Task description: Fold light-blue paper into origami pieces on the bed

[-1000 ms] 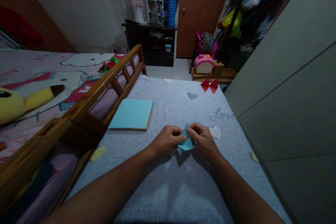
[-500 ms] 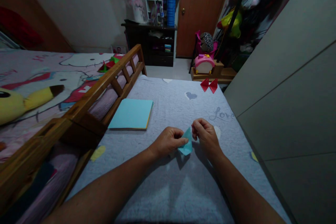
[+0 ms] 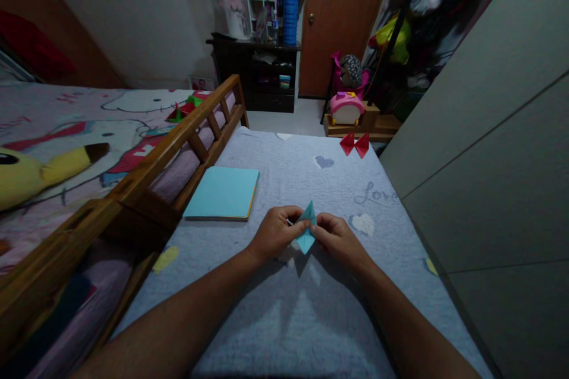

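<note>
Nearest us, our forearms run up over the grey bedspread (image 3: 284,320) and meet in the middle. There our left hand (image 3: 275,232) and right hand (image 3: 338,237) each have the fingers curled in, and each pinches the small folded blue paper (image 3: 306,231) from its own side. The paper sits low over the cover, one tip pointing far and one near. To crease it well, we judge, we should keep the edges lined up between the thumbs and press against our own fingertips, since the soft bed gives no hard backing. Farther left a stack of blue sheets (image 3: 224,191) lies beside the wooden rail (image 3: 178,142), and at the far edge sit two red folded pieces (image 3: 354,144). Our fingers cover the paper's sides, so we cannot tell its layers, which flap is being worked, or whether it touches the cover. The dim light blurs its creases.
</note>
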Motion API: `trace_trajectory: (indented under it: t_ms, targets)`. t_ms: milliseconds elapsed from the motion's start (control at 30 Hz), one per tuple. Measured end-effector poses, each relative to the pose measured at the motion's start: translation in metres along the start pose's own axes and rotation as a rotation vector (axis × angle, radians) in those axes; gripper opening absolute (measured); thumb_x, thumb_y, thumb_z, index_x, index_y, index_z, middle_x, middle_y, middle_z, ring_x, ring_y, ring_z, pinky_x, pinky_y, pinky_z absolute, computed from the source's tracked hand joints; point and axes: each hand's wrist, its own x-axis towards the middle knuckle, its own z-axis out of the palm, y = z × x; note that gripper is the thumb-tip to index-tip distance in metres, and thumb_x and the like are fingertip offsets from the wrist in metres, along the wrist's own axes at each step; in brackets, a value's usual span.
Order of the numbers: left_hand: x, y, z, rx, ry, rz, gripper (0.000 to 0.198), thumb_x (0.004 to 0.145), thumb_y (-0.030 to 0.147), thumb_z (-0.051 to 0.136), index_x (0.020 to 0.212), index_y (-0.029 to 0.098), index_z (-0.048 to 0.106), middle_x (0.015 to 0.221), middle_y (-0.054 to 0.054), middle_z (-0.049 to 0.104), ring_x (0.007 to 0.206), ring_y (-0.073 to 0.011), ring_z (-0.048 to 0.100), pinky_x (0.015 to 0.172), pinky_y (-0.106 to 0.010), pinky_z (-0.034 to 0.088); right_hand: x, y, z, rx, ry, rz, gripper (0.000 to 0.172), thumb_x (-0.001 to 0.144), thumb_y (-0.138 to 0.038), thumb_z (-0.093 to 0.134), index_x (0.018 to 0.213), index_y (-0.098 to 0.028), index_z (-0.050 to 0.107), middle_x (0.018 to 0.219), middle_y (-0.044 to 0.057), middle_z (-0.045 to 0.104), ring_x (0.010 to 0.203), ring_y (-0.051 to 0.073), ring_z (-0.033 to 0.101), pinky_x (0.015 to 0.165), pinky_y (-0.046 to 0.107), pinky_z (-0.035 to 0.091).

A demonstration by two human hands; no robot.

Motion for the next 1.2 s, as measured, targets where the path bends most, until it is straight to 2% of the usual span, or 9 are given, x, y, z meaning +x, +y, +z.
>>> trace_trajectory:
  t_ms: [367,600,767,933,1100,1200]
  targets:
    - [0.005,-0.012,-0.002,-0.121,-0.054,-0.045,0.018,0.075,0.029,0.07,0.08,0.012,0.071,0.074,-0.002,0.064,0.068,-0.0135,0.056,0.064,-0.023,0.044,0.001,0.001,-0.001,-0.009,0.012,-0.016,0.027,0.081,-0.044,0.063,0.072,-0.019,0.058,0.056,-0.006,0.046,0.05,0.01,0.039,0.048,0.024,0.029]
    - [0.005,-0.013,-0.002,-0.15,-0.117,-0.063,0.019,0.075,0.03,0.069,0.082,0.012,0.07,0.075,-0.002,0.065,0.069,-0.0141,0.057,0.065,-0.024,0.044,0.0,-0.005,-0.003,-0.061,0.11,-0.09,0.037,0.088,-0.049,0.054,0.067,-0.019,0.056,0.056,-0.005,0.043,0.053,0.011,0.04,0.051,0.025,0.031]
    - [0.003,-0.011,0.001,-0.126,-0.161,-0.069,0.017,0.074,0.029,0.068,0.077,0.012,0.068,0.07,-0.001,0.06,0.066,-0.013,0.053,0.061,-0.023,0.041,0.001,-0.006,0.001,-0.09,0.183,-0.165,0.03,0.088,-0.044,0.057,0.074,-0.018,0.063,0.062,-0.003,0.047,0.058,0.013,0.043,0.053,0.025,0.033]
    - [0.003,-0.011,0.002,-0.164,-0.185,-0.083,0.021,0.073,0.032,0.069,0.079,0.012,0.065,0.07,0.0,0.057,0.064,-0.0118,0.051,0.061,-0.023,0.039,0.002,-0.004,0.003,-0.053,0.21,-0.182,0.025,0.085,-0.041,0.06,0.073,-0.019,0.06,0.064,-0.003,0.049,0.059,0.013,0.044,0.054,0.025,0.036]
    - [0.005,-0.009,0.0,-0.09,-0.097,-0.047,0.033,0.084,0.047,0.062,0.075,0.015,0.058,0.066,0.003,0.047,0.061,-0.0105,0.044,0.056,-0.022,0.034,0.003,-0.001,0.006,-0.072,0.21,-0.179,0.027,0.084,-0.042,0.06,0.071,-0.018,0.058,0.064,-0.003,0.049,0.059,0.012,0.044,0.054,0.025,0.035]
    - [0.005,-0.007,-0.002,-0.01,-0.056,-0.007,0.037,0.086,0.048,0.059,0.069,0.016,0.055,0.065,0.003,0.044,0.062,-0.011,0.042,0.056,-0.023,0.033,0.004,-0.002,0.007,-0.077,0.183,-0.166,0.028,0.083,-0.043,0.06,0.071,-0.018,0.059,0.063,-0.003,0.049,0.058,0.012,0.044,0.054,0.025,0.035]
